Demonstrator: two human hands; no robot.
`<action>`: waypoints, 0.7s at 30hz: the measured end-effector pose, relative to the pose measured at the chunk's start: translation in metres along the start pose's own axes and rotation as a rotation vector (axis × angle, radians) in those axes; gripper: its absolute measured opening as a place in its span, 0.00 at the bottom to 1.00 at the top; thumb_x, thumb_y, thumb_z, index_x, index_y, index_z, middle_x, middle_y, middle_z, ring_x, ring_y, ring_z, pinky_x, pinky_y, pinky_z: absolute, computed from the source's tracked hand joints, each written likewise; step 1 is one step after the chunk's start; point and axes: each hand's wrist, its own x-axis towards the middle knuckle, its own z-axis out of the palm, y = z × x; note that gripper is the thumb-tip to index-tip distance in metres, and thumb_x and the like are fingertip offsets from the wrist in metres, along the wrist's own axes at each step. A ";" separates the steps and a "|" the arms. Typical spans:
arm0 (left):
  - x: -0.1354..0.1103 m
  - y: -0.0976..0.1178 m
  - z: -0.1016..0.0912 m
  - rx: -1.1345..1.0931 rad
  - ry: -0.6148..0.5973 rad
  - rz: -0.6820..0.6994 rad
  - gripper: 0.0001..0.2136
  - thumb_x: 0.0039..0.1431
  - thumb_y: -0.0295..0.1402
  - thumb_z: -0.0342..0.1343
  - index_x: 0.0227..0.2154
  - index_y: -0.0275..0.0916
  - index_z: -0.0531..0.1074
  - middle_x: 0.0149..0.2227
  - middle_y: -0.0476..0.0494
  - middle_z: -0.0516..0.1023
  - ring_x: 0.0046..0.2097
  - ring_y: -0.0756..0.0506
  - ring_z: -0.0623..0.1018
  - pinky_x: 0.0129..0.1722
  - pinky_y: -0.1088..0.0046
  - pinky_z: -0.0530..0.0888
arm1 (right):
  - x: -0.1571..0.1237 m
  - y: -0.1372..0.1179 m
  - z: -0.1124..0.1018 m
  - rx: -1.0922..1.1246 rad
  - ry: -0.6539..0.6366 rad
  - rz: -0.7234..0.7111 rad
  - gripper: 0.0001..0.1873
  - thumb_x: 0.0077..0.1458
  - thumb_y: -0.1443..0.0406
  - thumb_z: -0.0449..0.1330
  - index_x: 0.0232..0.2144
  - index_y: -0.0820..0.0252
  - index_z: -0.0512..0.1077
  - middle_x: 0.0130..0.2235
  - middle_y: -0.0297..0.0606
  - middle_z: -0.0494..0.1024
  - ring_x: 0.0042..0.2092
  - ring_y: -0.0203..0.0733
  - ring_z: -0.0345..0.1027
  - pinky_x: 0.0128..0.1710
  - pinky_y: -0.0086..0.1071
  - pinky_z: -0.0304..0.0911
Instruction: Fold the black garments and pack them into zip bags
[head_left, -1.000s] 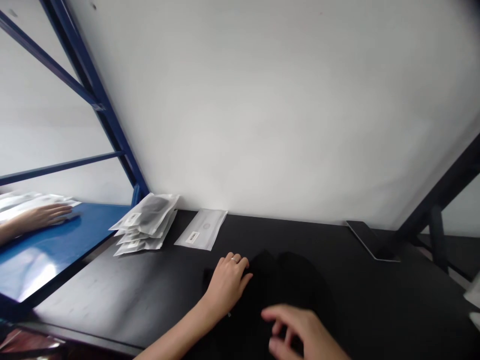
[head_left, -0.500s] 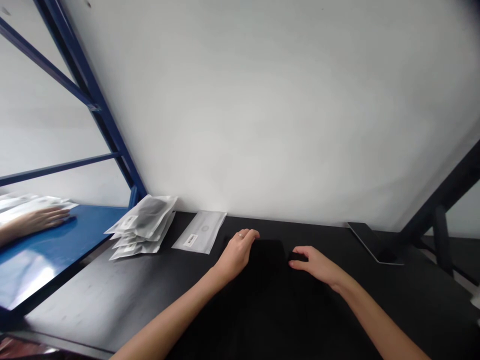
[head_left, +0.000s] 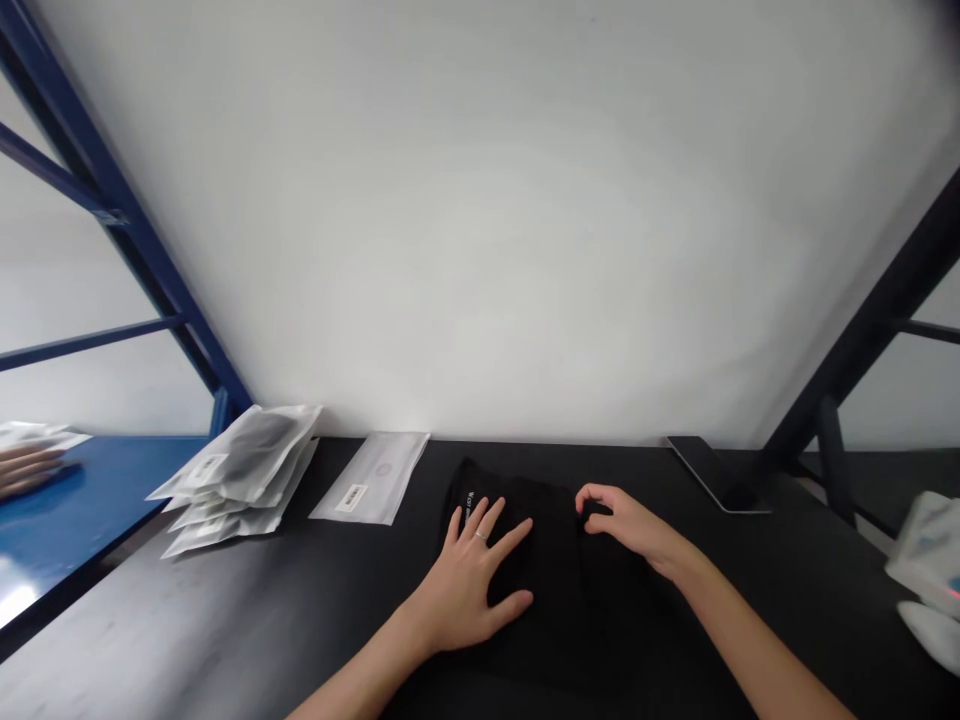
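A folded black garment (head_left: 551, 520) with a small white label lies on the black table (head_left: 225, 620). My left hand (head_left: 472, 575) rests flat on its left half, fingers spread, a ring on one finger. My right hand (head_left: 626, 525) sits at the garment's right part with fingers curled, pinching the black cloth near its top edge.
A stack of bagged dark items (head_left: 240, 465) sits at the back left, with one flat translucent bag (head_left: 371, 478) beside it. A dark phone (head_left: 716, 475) lies by the wall. Another person's hand (head_left: 26, 468) rests on the blue shelf (head_left: 82, 510). White packets (head_left: 930, 570) show at the right edge.
My left hand has slid back from the garment's far edge and spread flat on it. My right hand stays pinching near the top. The view has shifted right.
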 end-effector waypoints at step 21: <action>-0.001 0.008 -0.025 -0.096 -0.193 0.252 0.46 0.49 0.49 0.75 0.70 0.51 0.62 0.75 0.26 0.48 0.74 0.19 0.48 0.63 0.21 0.45 | 0.003 0.006 -0.007 -0.281 -0.274 0.149 0.14 0.68 0.56 0.63 0.44 0.62 0.75 0.41 0.35 0.78 0.36 0.37 0.74 0.35 0.34 0.73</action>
